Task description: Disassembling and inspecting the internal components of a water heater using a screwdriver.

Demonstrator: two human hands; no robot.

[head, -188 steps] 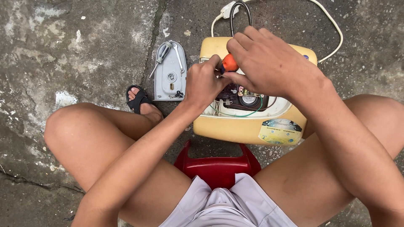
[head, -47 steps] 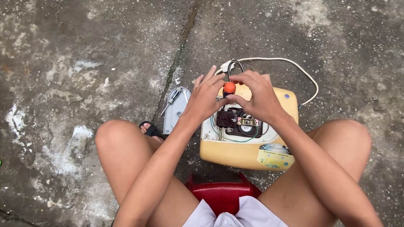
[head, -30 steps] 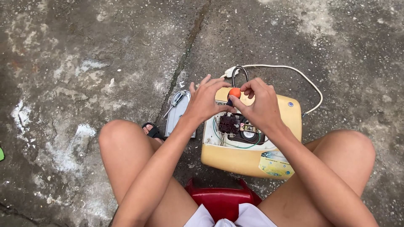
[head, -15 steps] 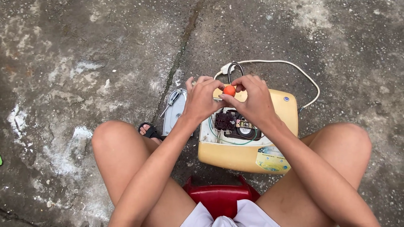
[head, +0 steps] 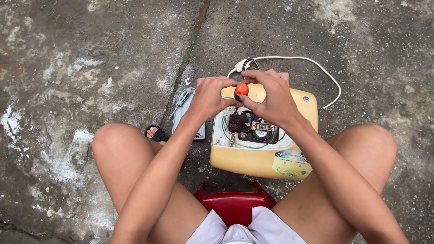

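Note:
A yellow appliance casing (head: 253, 162) lies open on the concrete between my knees, showing a black switch block (head: 239, 123), a round part and green wiring inside. Over its far edge both hands meet on a screwdriver with an orange handle (head: 242, 89). My right hand (head: 271, 97) wraps the handle from the right with fingers curled. My left hand (head: 210, 96) pinches it from the left. The screwdriver's shaft is hidden behind the hands.
A grey removed cover panel (head: 189, 117) with a metal part lies left of the casing, by my sandalled foot (head: 156, 134). A white cord and plug (head: 289, 61) loops beyond the casing. I sit on a red stool (head: 233, 205). A crack (head: 190, 49) runs through the concrete.
Both hands have stayed on the orange-handled screwdriver over the casing, shifting a little at its far edge. The view has drifted slightly; the casing and cover panel lie where they were.

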